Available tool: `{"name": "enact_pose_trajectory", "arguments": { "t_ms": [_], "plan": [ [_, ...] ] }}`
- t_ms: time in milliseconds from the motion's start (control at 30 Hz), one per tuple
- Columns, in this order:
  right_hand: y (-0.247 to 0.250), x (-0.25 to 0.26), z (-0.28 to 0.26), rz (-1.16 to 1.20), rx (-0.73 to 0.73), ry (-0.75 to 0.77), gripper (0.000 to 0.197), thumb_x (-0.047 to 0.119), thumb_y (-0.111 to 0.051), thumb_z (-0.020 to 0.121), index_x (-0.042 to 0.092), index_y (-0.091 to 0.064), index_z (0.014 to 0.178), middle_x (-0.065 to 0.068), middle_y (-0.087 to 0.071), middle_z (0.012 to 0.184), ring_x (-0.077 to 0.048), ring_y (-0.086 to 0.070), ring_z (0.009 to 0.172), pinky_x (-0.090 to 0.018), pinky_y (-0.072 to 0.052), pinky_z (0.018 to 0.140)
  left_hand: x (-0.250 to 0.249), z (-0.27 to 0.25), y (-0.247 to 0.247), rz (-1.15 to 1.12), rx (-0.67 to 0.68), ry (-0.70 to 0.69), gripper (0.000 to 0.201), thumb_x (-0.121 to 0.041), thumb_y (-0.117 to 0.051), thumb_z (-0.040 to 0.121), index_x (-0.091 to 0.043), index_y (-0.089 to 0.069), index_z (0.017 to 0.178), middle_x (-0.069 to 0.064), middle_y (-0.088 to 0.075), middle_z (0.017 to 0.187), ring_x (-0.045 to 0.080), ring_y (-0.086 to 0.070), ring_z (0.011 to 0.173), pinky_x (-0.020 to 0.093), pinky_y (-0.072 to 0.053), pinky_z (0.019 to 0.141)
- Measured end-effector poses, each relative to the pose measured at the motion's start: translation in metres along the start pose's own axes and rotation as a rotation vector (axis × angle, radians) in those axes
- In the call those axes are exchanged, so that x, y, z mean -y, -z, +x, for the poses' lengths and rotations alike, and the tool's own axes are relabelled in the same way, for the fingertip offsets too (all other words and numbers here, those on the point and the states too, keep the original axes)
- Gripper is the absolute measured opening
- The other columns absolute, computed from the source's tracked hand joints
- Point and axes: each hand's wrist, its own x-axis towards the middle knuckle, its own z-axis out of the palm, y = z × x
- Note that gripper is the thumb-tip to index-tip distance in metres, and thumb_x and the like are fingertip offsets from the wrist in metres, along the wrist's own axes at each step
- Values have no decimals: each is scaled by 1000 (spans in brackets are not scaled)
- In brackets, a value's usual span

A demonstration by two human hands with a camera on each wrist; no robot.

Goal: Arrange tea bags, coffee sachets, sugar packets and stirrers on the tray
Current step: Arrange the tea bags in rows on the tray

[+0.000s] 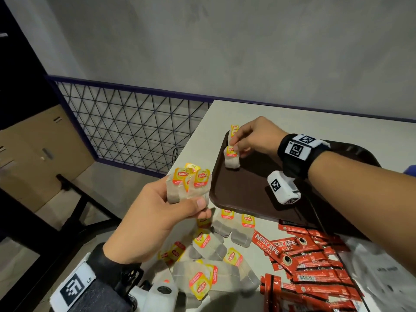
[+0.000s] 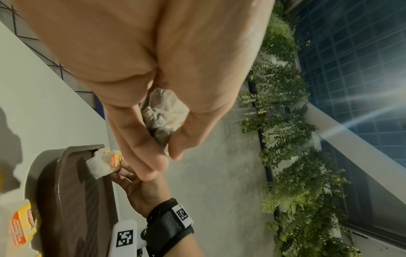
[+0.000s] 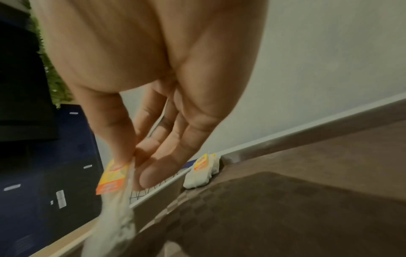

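My left hand [image 1: 185, 195] holds a bunch of Lipton tea bags [image 1: 189, 184] upright, just left of the brown tray [image 1: 247, 199]. In the left wrist view the left hand [image 2: 167, 156] curls round the paper bags [image 2: 163, 116]. My right hand [image 1: 234, 145] pinches the tag of one tea bag [image 1: 231, 157] at the tray's far left corner, its lower end at the tray floor. The right wrist view shows the right hand [image 3: 131, 165] holding this tag [image 3: 112, 179]. Another tea bag [image 1: 234, 129] [image 3: 202, 172] leans against the tray's far rim.
Several loose tea bags [image 1: 216, 244] lie on the white table in front of the tray. A heap of red Nescafe sachets [image 1: 304, 262] lies to their right, beside a white plastic bag [image 1: 382, 271]. The table's left edge [image 1: 193, 140] drops off beside a wire mesh railing [image 1: 135, 127].
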Motion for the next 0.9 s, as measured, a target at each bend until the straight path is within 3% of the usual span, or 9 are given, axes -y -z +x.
{"name": "enact_pose_trajectory", "arguments": {
  "t_ms": [67,133,300,400,500,633,800,900],
  "plan": [
    [0,-3,8,18,30,-3,12,-6,-79,83,5,-80,86,-18,-78,100,-34,-75,91,-40,-66,79,2,-1,1,6,19,-7,19,-4,-75,79,-1,-77,98,32,-72,94,37,-71,82,35,-63,80],
    [1,-9,19,-24,6,-29,11,-5,-79,84,6,-79,87,-17,-78,96,-30,-74,84,-41,-65,79,4,-1,3,16,44,-17,17,-1,-78,83,-1,-76,100,38,-66,95,37,-70,81,38,-61,82],
    [7,-24,42,-82,-124,-84,12,-5,-78,85,0,-79,96,-21,-77,88,-24,-74,72,-27,-64,63,6,2,5,46,61,-25,24,-13,-82,79,-5,-76,101,36,-67,93,38,-70,82,39,-61,84],
    [7,-28,51,-78,-160,-88,11,-1,-82,83,3,-81,92,-20,-78,89,-29,-77,80,-34,-66,72,6,4,5,50,47,-19,30,-21,-82,74,-6,-77,100,36,-66,92,38,-70,81,38,-62,82],
    [6,-29,56,-101,-194,-99,8,2,-83,83,8,-82,89,-12,-79,89,-32,-78,89,-37,-66,81,8,5,4,57,47,-18,27,-16,-81,76,-7,-78,101,34,-68,92,37,-71,81,37,-62,82],
    [2,-27,58,-116,-206,-105,10,1,-80,85,8,-82,92,-10,-79,90,-30,-78,86,-24,-62,69,7,5,1,70,29,-2,22,-5,-84,79,-8,-79,100,33,-71,93,37,-73,81,35,-62,81],
    [-4,-30,65,-210,-248,-83,17,4,-81,80,21,-79,82,1,-75,83,-24,-73,80,-31,-61,77,3,3,-2,75,42,-9,18,-4,-79,78,-8,-79,96,32,-71,91,34,-71,78,36,-62,82],
    [-2,-29,63,-231,-283,-90,14,5,-77,81,19,-76,81,1,-71,79,-24,-70,80,-32,-58,75,1,2,-2,78,52,-14,20,-6,-75,76,-8,-79,95,33,-70,90,33,-71,77,35,-62,82]
  ]
}}
